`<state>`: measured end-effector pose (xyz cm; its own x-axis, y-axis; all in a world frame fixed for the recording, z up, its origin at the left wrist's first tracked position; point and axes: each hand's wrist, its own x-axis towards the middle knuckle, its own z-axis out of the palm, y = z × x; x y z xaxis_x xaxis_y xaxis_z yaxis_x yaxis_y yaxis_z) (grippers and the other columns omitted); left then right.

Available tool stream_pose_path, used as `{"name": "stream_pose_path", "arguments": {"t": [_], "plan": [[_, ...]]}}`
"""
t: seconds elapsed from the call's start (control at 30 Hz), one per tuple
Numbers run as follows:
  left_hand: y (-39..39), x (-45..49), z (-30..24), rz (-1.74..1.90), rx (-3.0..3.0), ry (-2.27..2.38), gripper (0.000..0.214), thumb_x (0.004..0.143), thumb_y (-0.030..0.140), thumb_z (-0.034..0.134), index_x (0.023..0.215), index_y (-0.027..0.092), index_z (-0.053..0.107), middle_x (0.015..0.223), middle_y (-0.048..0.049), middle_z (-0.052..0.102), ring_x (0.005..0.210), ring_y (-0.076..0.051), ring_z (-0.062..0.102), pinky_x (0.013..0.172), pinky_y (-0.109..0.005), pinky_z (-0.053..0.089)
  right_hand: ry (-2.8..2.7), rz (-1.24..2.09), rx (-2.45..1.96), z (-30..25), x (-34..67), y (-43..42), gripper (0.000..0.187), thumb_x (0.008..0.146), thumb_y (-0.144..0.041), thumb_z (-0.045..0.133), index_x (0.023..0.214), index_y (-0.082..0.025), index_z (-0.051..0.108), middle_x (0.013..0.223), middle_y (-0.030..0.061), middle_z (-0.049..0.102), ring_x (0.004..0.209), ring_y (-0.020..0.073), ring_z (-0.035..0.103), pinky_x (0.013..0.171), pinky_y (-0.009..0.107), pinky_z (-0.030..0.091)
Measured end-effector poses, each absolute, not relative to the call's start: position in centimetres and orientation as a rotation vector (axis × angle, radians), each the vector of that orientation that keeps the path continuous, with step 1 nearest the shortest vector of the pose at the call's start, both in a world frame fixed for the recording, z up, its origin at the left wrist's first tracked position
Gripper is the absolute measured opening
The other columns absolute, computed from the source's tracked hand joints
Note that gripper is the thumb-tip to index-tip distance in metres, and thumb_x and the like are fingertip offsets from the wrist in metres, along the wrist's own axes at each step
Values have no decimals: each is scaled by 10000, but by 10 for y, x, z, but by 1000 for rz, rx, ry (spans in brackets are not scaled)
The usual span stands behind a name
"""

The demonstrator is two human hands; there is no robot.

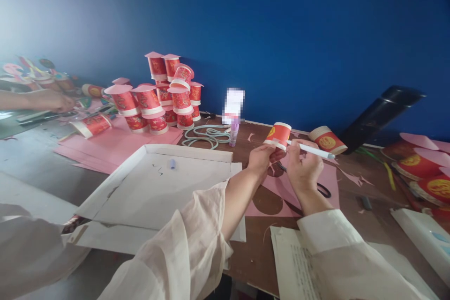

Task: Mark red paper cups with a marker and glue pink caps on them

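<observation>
My left hand (263, 159) is closed around the lower part of a red paper cup (279, 132), which has a gold print and a white rim. In my right hand (305, 164) is a white marker pen (312, 149), its tip close to the cup's side; whether it touches, I cannot tell. Beneath both hands lies a pink paper sheet (295, 192) with round holes cut in it. Part of a pair of scissors, with a black handle loop (324, 191), shows beside my right wrist. A second red cup (328, 140) lies on its side behind that hand.
A white cardboard box lid (140, 197) holds a small purple cap (172, 164). Red cups with pink discs (147, 98) are stacked at the back left. A black bottle (381, 115) leans against the blue wall. Another person's hand (61, 102) reaches in at far left.
</observation>
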<state>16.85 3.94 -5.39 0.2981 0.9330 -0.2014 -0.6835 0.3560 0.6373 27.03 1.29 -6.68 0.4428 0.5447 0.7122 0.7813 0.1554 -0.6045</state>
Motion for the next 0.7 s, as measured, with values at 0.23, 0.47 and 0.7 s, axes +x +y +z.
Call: {"name": "stream_pose_path", "arguments": {"t": [0.23, 0.47, 0.7], "plan": [[39, 169, -56, 1108, 485, 619, 102, 817, 124, 682, 722, 90, 693, 668, -93, 701, 652, -175, 703, 892, -375, 563, -1235, -292, -1487, -67, 270, 13, 292, 918, -420, 515, 946, -166, 657, 961, 125, 709, 901, 243, 664, 815, 396, 515], [40, 169, -58, 1098, 544, 627, 221, 880, 91, 560, 708, 115, 696, 683, -75, 711, 706, -181, 718, 929, -366, 550, -1258, -301, -1492, -64, 270, 13, 293, 913, -414, 509, 942, -167, 664, 953, 126, 715, 883, 243, 664, 807, 394, 509], [42, 170, -61, 1097, 567, 618, 200, 866, 107, 587, 696, 130, 690, 685, -65, 715, 723, -186, 722, 941, -377, 550, -1270, -292, -1497, -62, 270, 12, 286, 902, -416, 510, 914, -175, 664, 929, 116, 718, 850, 235, 654, 783, 380, 496]]}}
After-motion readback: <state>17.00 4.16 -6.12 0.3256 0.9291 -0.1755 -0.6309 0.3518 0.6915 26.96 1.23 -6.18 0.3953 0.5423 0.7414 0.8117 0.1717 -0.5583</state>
